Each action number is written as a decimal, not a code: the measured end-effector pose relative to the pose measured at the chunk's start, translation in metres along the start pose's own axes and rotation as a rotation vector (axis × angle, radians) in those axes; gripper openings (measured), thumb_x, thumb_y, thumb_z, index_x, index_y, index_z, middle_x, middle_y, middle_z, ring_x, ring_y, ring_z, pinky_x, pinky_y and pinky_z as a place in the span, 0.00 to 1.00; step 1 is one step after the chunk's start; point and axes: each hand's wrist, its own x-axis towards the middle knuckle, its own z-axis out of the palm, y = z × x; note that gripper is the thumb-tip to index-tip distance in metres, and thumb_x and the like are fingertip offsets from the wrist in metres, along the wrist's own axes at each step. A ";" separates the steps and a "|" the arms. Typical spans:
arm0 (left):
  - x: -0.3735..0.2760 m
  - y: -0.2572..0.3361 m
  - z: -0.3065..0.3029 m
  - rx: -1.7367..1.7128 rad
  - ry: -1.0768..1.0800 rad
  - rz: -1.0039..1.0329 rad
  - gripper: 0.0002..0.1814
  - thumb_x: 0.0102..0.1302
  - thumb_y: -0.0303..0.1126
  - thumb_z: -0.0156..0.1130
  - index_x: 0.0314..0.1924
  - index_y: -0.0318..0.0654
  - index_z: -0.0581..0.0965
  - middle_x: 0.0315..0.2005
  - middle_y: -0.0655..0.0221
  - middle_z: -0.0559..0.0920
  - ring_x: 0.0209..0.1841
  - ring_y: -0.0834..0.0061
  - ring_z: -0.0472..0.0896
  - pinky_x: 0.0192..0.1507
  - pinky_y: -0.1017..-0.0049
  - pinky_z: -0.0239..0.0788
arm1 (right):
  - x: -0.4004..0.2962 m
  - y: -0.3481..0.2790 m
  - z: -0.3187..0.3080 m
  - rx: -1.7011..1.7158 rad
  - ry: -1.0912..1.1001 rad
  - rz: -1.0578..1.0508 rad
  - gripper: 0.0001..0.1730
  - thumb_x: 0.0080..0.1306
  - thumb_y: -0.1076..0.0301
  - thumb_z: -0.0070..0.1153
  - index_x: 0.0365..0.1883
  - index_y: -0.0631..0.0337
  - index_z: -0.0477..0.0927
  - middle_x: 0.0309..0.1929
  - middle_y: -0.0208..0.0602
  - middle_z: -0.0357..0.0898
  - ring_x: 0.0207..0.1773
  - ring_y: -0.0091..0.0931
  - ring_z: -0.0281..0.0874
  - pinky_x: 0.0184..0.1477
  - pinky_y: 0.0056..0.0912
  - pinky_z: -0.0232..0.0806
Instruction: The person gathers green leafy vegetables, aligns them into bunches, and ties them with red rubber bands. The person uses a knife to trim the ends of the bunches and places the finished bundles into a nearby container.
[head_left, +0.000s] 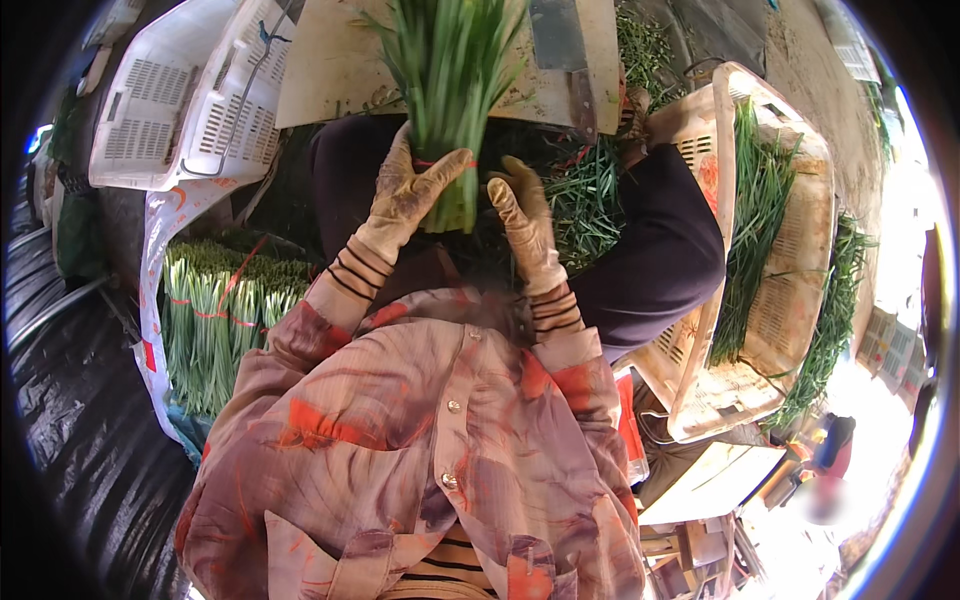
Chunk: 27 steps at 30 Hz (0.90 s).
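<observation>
A thick bunch of long green Chinese chives (454, 82) stands in front of me, a red tie around its lower end. My left hand (409, 184), in a soiled pale glove, grips the bunch near this tie, the thumb across its front. To the right of the cut ends is my right hand (525, 217), gloved too, its fingers apart and nothing visible between them. The bunch's upper part overlaps a pale board (337, 67). Loose green leaves (589, 199) lie beyond my right hand, between my knees.
At left, tied chive bunches (217, 322) stand packed in a plastic-lined container, below a white plastic crate (154, 90). Loose chives (757, 217) fill part of a tilted crate (802, 225) at right. Black plastic sheeting (82, 390) covers the lower left.
</observation>
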 end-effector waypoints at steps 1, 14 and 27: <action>-0.001 0.004 0.004 -0.027 -0.059 0.029 0.31 0.57 0.30 0.71 0.59 0.37 0.67 0.46 0.66 0.78 0.51 0.75 0.76 0.48 0.75 0.73 | 0.000 0.000 0.006 0.182 -0.070 0.105 0.34 0.63 0.47 0.60 0.59 0.60 0.67 0.51 0.31 0.72 0.50 0.22 0.71 0.53 0.25 0.65; -0.008 -0.036 -0.023 -0.454 -0.367 -0.526 0.35 0.61 0.53 0.62 0.61 0.37 0.69 0.54 0.60 0.76 0.56 0.62 0.75 0.58 0.58 0.66 | -0.021 0.006 -0.008 0.868 -0.424 0.426 0.40 0.60 0.29 0.46 0.52 0.57 0.73 0.37 0.44 0.80 0.23 0.29 0.76 0.16 0.20 0.57; 0.038 0.042 -0.013 -0.529 -0.129 -0.299 0.09 0.58 0.35 0.66 0.35 0.39 0.79 0.30 0.69 0.83 0.29 0.74 0.82 0.33 0.70 0.77 | -0.069 -0.047 0.007 -0.160 -0.761 -0.129 0.11 0.68 0.64 0.54 0.37 0.64 0.79 0.32 0.36 0.79 0.30 0.23 0.75 0.35 0.25 0.69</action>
